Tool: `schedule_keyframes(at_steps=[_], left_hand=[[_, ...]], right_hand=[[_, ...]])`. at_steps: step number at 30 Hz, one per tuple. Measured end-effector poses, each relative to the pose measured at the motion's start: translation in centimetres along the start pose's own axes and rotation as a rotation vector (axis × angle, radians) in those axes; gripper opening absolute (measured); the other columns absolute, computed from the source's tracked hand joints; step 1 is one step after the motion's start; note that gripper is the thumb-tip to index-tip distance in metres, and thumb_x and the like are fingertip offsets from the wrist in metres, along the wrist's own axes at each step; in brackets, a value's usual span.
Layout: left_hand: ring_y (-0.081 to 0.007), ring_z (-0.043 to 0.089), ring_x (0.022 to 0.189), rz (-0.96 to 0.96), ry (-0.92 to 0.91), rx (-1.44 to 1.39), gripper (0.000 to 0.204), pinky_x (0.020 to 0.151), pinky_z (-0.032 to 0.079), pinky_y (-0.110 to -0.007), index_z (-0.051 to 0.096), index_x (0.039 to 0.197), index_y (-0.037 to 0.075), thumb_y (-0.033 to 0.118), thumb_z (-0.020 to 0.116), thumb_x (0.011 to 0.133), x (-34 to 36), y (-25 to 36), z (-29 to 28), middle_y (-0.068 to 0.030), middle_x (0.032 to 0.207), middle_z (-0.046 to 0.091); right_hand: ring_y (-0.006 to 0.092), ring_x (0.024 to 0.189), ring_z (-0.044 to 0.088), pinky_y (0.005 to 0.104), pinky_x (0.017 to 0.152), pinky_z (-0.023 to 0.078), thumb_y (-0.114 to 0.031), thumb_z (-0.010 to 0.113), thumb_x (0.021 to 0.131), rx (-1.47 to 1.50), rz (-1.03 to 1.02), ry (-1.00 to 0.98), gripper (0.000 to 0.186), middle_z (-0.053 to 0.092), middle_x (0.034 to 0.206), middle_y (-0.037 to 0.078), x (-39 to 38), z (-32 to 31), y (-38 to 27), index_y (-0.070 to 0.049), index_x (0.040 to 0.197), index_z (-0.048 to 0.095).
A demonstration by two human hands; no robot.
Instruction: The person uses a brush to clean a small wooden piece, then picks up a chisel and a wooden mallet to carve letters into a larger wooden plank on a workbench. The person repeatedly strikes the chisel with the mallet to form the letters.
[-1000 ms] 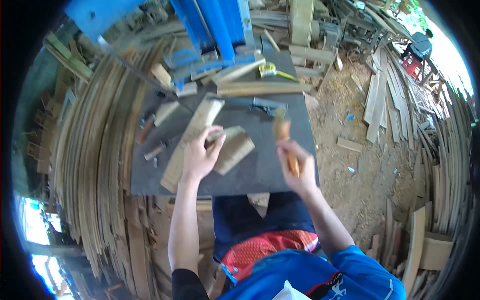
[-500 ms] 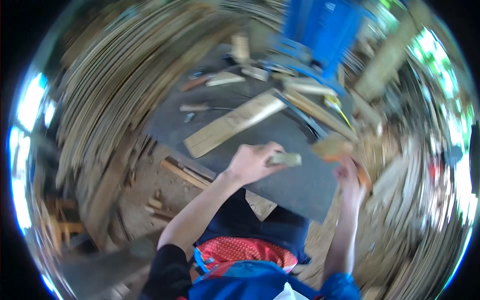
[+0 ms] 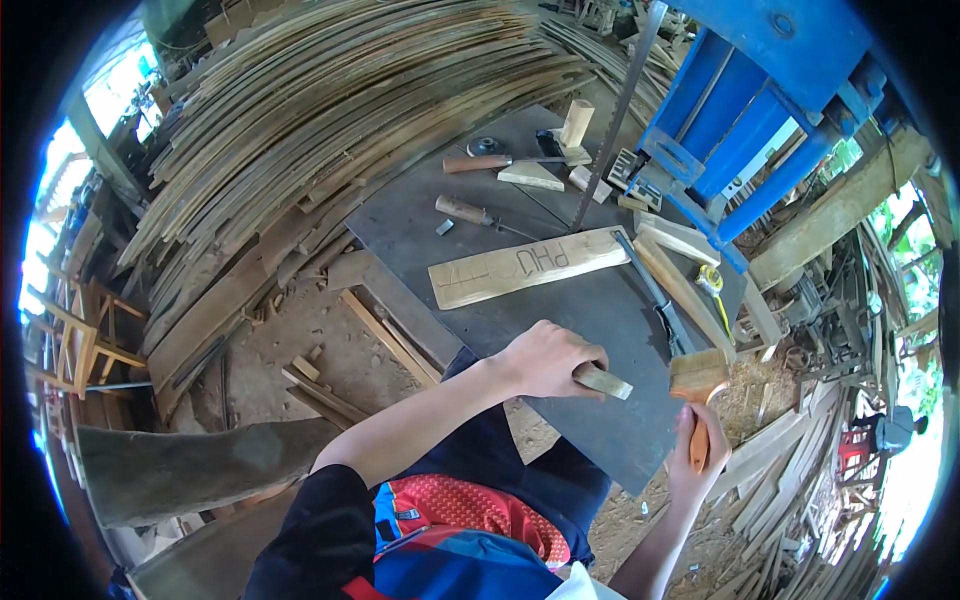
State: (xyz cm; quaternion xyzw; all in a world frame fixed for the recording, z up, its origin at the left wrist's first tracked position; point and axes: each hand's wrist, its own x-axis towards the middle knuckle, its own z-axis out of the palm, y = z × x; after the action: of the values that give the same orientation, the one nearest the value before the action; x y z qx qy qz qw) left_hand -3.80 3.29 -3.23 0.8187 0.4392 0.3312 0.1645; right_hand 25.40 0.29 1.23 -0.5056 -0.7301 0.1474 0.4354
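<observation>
The left hand (image 3: 550,362) has drawn its block (image 3: 604,381) away from the board (image 3: 530,268).

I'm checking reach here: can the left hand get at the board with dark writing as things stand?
Probably yes: the board lies just beyond the left hand, with only dark tabletop visible between. That hand holds a wood block, though, so gripping may mean setting it down.

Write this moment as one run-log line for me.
left hand: holds wood piece | right hand: holds brush by handle | tabletop: marked board, tape measure
</observation>
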Motion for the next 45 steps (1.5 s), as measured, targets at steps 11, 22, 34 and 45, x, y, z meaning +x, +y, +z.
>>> schedule_keyframes(at_steps=[11,22,34,45], left_hand=[[-0.0339,0.076,0.081,-0.162,-0.095,-0.095,0.043,0.078,0.060,-0.045,0.078,0.111,0.017,0.054,0.078,0.091,0.6,-1.3,0.0,-0.0105,0.087,0.078],[-0.0341,0.075,0.083,-0.175,0.203,-0.121,0.047,0.074,0.059,-0.044,0.074,0.127,0.016,0.048,0.079,0.094,-0.7,-0.7,1.3,-0.0121,0.095,0.078],[-0.0370,0.074,0.073,-0.319,0.146,-0.214,0.050,0.070,0.057,-0.047,0.072,0.126,0.012,0.051,0.076,0.096,0.0,-1.3,0.9,-0.0183,0.081,0.074],[-0.0435,0.074,0.082,-0.398,0.166,-0.233,0.058,0.074,0.057,-0.050,0.069,0.126,0.006,0.057,0.071,0.098,1.1,-2.5,0.5,-0.0237,0.084,0.074]], right_hand=[[0.0151,0.076,0.069,0.0297,0.068,0.054,-0.009,0.065,0.106,0.502,0.264,-0.320,0.012,0.075,0.091,0.009,-3.2,-0.1,1.9,0.001,0.107,0.070],[0.0130,0.083,0.069,0.0299,0.067,0.054,-0.006,0.069,0.103,0.233,0.204,-0.078,0.006,0.072,0.096,0.006,-3.8,3.5,5.3,0.000,0.106,0.071],[0.0353,0.072,0.066,0.0407,0.064,0.056,-0.003,0.070,0.092,0.209,-0.108,0.126,0.006,0.068,0.089,0.014,-4.8,10.6,1.1,-0.006,0.096,0.068],[0.0295,0.082,0.069,0.0393,0.067,0.056,-0.004,0.070,0.095,0.085,-0.266,-0.302,0.014,0.068,0.092,0.011,-3.1,8.8,0.2,-0.008,0.109,0.071]])
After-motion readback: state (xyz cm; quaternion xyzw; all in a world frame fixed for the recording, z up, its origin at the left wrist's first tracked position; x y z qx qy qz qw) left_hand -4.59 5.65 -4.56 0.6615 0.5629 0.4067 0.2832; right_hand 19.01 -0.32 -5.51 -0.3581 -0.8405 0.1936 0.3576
